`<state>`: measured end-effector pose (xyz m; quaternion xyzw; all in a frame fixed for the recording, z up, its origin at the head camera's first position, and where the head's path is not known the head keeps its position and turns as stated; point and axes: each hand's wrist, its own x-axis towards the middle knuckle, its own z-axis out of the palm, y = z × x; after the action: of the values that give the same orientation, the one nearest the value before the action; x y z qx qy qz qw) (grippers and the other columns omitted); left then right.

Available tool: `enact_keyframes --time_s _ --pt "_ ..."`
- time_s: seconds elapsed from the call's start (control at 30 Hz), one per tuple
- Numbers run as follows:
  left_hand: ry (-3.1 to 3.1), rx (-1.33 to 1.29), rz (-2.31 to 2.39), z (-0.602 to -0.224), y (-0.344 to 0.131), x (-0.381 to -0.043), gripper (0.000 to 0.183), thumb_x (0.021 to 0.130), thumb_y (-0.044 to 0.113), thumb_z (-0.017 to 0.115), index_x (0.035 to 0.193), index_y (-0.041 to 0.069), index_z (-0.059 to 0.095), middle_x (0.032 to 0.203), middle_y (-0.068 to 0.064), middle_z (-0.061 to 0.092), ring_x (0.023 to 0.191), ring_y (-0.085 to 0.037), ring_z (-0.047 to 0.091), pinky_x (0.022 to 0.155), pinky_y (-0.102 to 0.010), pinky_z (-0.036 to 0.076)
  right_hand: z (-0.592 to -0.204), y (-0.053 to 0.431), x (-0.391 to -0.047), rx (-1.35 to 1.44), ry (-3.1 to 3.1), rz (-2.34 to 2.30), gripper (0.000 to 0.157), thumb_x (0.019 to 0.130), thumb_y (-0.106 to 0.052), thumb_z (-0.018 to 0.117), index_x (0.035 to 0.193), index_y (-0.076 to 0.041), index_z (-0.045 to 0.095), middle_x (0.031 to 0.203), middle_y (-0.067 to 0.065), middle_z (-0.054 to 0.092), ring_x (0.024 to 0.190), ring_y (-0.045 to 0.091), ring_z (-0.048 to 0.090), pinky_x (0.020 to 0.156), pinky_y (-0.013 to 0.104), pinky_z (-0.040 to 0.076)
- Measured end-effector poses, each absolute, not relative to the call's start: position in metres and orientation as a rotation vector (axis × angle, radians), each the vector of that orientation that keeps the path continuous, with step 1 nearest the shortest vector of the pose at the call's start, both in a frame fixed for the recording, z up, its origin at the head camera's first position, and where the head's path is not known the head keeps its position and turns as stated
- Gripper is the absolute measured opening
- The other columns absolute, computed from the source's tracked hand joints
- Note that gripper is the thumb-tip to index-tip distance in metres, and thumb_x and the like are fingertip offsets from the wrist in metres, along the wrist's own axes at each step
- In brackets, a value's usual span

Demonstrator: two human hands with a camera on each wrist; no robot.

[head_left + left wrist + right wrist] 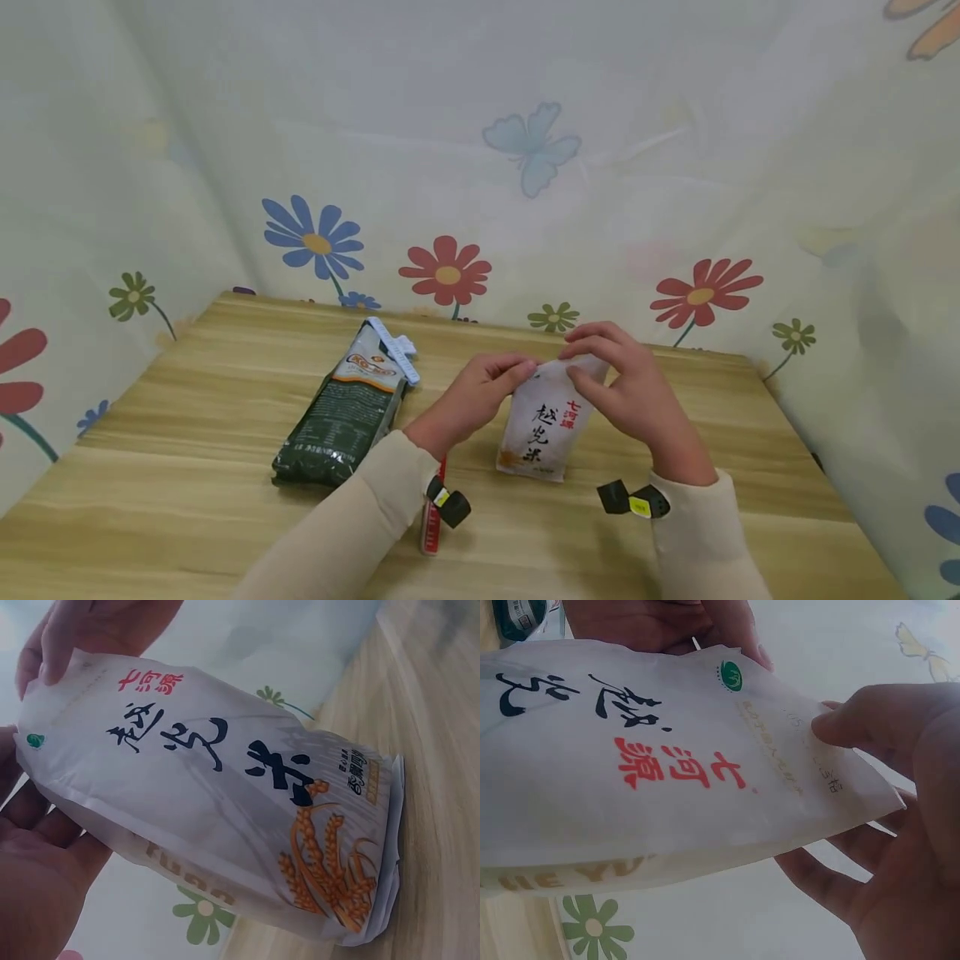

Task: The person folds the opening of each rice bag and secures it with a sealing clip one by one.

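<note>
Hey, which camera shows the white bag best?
The left wrist view: the white bag appears large and nearly whole, down to its wheat drawing. The head view shows it smaller, its top partly behind the right hand; the right wrist view shows its upper part but crops the rest.

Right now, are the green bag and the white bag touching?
Apart. The head view plainly shows a stretch of table between the green bag and the white bag.
</note>
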<state>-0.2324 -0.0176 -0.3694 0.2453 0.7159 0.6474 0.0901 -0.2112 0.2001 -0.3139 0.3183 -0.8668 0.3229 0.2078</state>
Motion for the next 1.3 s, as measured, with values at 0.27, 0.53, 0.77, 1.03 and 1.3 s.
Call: enact_keyframes --time_s 0.27,0.53,0.77,1.03,1.3 --pt "2.242 0.779 1.9 -0.37 -0.015 -0.226 0.028 0.094 0.031 0.063 0.12 0.022 0.067 0.114 0.001 0.069 0.1 -0.012 0.067 0.087 -0.03 0.055 -0.315 0.199 -0.206 0.84 -2.447 0.849 0.012 0.088 -0.012 0.07 0.1 -0.013 0.071 0.096 -0.001 0.068 0.085 0.013 0.062 0.067 0.031 0.054" --pt "2.534 0.873 1.855 -0.375 -0.009 -0.226 0.009 0.095 0.02 0.063 0.103 0.021 0.066 0.103 0.006 0.07 0.094 -0.007 0.065 0.084 -0.029 0.055 -0.325 0.198 -0.21 0.876 -2.286 0.868 0.017 0.085 0.001 0.07 0.088 -0.015 0.073 0.087 -0.005 0.063 0.073 0.006 0.056 0.062 0.023 0.048" --pt "2.449 0.845 1.88 -0.372 -0.012 -0.225 0.006 0.092 0.025 0.068 0.096 0.021 0.068 0.095 0.005 0.068 0.09 -0.011 0.063 0.085 -0.031 0.053 -0.329 0.196 -0.211 0.867 -2.295 0.922 0.02 0.086 0.004 0.064 0.08 -0.013 0.072 0.085 -0.002 0.059 0.072 0.007 0.053 0.061 0.022 0.048" --pt "2.255 0.73 1.955 -0.37 -0.01 -0.226 0.023 0.093 0.031 0.066 0.11 0.015 0.066 0.105 -0.001 0.068 0.092 -0.016 0.064 0.082 -0.029 0.053 -0.328 0.194 -0.211 0.889 -2.271 0.953 0.018 0.079 0.002 0.061 0.076 -0.012 0.072 0.085 -0.004 0.061 0.076 0.009 0.054 0.064 0.025 0.047" --pt "2.428 0.766 1.95 -0.371 -0.003 -0.218 0.021 0.095 0.027 0.063 0.111 0.017 0.072 0.106 0.002 0.072 0.089 -0.01 0.065 0.079 -0.025 0.055 -0.322 0.189 -0.212 0.713 -2.403 1.107 0.038 0.082 -0.015 0.077 0.119 -0.018 0.068 0.09 0.001 0.062 0.081 0.015 0.058 0.067 0.026 0.049"
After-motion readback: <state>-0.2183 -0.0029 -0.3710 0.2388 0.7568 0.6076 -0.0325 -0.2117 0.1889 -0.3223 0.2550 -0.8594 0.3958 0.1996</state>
